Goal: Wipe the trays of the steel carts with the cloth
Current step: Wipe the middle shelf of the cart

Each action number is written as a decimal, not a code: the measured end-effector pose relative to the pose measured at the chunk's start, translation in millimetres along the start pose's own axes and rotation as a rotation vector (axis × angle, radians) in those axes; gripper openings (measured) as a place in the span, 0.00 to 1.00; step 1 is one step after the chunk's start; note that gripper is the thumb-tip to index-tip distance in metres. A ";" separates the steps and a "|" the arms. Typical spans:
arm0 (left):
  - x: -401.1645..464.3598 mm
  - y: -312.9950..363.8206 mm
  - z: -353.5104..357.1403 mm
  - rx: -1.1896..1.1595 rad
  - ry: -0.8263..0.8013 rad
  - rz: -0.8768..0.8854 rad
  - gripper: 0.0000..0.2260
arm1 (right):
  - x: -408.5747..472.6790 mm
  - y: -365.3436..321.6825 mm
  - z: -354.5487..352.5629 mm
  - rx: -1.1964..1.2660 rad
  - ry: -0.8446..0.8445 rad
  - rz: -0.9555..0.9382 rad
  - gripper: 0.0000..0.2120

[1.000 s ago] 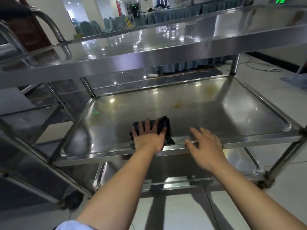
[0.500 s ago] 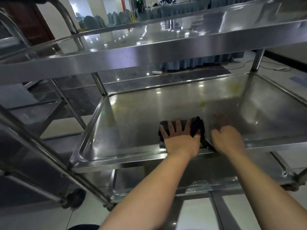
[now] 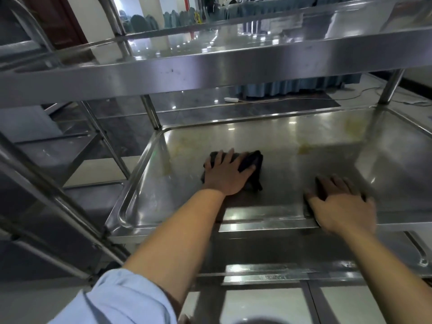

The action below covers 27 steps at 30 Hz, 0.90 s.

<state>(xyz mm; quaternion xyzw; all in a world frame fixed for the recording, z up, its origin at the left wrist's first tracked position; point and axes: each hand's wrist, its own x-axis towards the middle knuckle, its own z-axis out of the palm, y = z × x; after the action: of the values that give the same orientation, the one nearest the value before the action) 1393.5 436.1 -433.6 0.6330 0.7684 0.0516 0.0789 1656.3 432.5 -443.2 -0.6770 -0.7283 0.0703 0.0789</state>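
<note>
A dark cloth (image 3: 253, 161) lies on the middle tray (image 3: 327, 141) of the steel cart, towards its left half. My left hand (image 3: 228, 175) presses flat on the cloth with fingers spread. My right hand (image 3: 340, 203) rests over the tray's near rim, fingers laid on the tray floor and slightly blurred. Yellowish stains (image 3: 305, 149) mark the tray beyond both hands. The top tray (image 3: 210, 64) hangs above, and part of the bottom tray (image 3: 416, 253) shows below.
A second steel cart (image 3: 58, 164) stands close on the left, its rails slanting past the tray's corner. Cart posts (image 3: 150, 113) rise at the back corners. A white power strip (image 3: 231, 99) and cables lie on the floor behind, near blue-skirted tables.
My left hand has pushed the cloth farther into the tray and leftward. My right hand has moved away from the cloth to the near rim on the right. The camera has leaned in closer.
</note>
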 end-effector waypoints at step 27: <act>26.2 -63.1 -14.3 0.000 0.051 -0.362 0.29 | -14.2 -22.0 4.2 -0.046 -0.030 -0.035 0.29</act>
<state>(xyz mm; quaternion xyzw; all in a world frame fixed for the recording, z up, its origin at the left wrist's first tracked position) 1325.2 449.8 -432.4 0.4828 0.8716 0.0526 0.0674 1635.0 416.7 -442.9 -0.6649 -0.7424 0.0620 0.0536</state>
